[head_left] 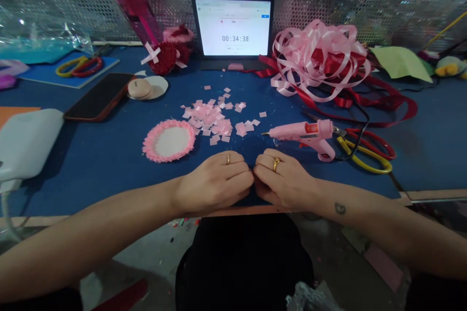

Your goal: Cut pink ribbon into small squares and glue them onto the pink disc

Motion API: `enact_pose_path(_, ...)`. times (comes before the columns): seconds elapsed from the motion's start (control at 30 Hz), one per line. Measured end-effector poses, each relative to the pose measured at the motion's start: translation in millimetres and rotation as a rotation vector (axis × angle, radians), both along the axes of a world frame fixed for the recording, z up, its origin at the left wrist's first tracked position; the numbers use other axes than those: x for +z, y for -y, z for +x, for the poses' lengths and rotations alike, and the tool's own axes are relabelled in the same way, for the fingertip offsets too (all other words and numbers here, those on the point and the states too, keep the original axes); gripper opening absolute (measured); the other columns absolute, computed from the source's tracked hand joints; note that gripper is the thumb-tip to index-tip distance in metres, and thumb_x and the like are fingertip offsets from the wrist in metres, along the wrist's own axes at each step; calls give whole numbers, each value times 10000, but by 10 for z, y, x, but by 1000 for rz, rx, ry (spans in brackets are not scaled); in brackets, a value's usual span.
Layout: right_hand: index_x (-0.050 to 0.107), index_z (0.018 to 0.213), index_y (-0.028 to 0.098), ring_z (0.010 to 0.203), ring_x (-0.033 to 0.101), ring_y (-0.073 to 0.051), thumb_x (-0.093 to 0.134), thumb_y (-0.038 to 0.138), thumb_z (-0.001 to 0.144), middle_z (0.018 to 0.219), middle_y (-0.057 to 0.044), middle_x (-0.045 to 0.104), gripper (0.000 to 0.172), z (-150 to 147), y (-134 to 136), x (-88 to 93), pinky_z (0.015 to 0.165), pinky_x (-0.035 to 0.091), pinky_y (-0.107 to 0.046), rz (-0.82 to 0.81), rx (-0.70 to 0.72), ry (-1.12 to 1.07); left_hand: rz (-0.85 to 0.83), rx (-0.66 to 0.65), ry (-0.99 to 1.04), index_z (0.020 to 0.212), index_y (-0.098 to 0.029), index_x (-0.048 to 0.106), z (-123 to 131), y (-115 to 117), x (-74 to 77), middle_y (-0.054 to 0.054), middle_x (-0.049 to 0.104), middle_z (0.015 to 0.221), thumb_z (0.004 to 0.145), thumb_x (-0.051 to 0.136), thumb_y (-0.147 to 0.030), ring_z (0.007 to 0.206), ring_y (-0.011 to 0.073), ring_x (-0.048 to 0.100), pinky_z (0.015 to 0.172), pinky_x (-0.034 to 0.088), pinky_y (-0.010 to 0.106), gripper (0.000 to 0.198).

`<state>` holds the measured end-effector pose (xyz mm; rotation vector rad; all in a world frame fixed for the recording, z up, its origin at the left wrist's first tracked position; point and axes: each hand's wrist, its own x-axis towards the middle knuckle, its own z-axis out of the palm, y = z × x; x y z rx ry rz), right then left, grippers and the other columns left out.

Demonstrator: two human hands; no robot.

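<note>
Here, left hand (213, 182) and right hand (283, 181) curled closed, fingertips together (contents hidden), near pink squares (213, 119).

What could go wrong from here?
1. The glue gun lies just past the right hand, tip toward the squares; if hot, it could burn a knuckle or foul them.
2. The left hand meets the right at the table edge; anything pinched there is hidden and could fall off.
3. A black cord crosses the scissors; a tug may drag them.
</note>
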<state>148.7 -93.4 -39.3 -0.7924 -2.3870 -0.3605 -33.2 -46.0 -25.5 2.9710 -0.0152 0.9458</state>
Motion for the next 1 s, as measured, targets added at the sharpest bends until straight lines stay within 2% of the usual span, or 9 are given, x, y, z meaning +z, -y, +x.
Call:
enact_pose_path(0.17,521,632,170,605,390,-166,409,80,819,603,-36,504,236,7,-1,9,596,431,-271,-44,-1,-41,-3,15,41,630,-172,431,5,-7,-13,-18,421,587,827,496,-52,605,114,354,612,417,244,240)
enact_pose_path(0.37,499,681,175,630,407,-155,405,87,822,634,-20,489,191,22,1,34,620,425,-269,-111,2,-108,-33,102,71,632,-168,460,1,-9,-41,-15,470,603,829,498,-76,605,105,402,597,437,218,221)
enact_pose_path(0.67,487,649,180,621,361,-158,430,78,809,625,-22,472,198,12,9,24,608,412,-275,-116,15,-90,11,54,44,594,-165,456,6,-1,-16,-25,453,568,811,520,-59,582,102,400,619,451,231,250)
enact_pose_path(0.8,494,667,176,626,382,-158,431,83,821,639,-29,489,191,18,8,24,613,415,-276,-93,22,-84,29,77,47,585,-167,452,-2,6,-19,-25,459,560,809,517,-57,576,100,404,611,451,225,258)
enact_pose_path(1.0,502,741,170,659,460,-158,401,105,850,674,-36,548,161,37,26,76,634,436,-289,-184,28,-167,-30,172,158,693,-159,524,-4,-9,-34,-8,569,621,776,548,-88,587,94,496,573,462,219,112)
